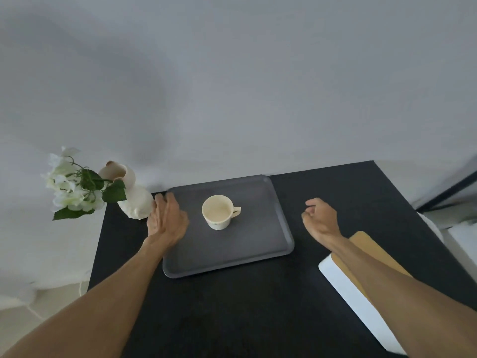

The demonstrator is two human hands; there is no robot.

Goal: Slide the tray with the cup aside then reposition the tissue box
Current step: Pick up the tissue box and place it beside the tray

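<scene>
A grey rectangular tray [247,254] with rounded corners and a low raised rim lies flat on a black table [258,319], toward the table's far edge and left of its centre; the tray's far edge sits close to the wall [232,86]. A cream cup [219,211] stands upright on the tray, roughly at the tray's middle and somewhat toward its far edge, with its handle pointing to the right. The left hand [166,218] rests palm down over the tray's left edge near the far left corner, fingers extended and slightly spread across the rim; whether the fingertips curl under the rim cannot be determined. The right hand [321,219] is positioned above the bare table surface to the right of the tray, clear of the tray's right edge, with the fingers loosely curled inward and nothing held in it. The tissue box [361,301], white with a tan top panel, lies at the table's right edge toward the near corner; the right forearm crosses above it and hides much of its top. A cream vase [134,200] stands at the far left corner of the table, just beside the left hand; contact between them cannot be confirmed. White flowers [69,184] with green leaves extend from the vase beyond the table's left edge.
</scene>
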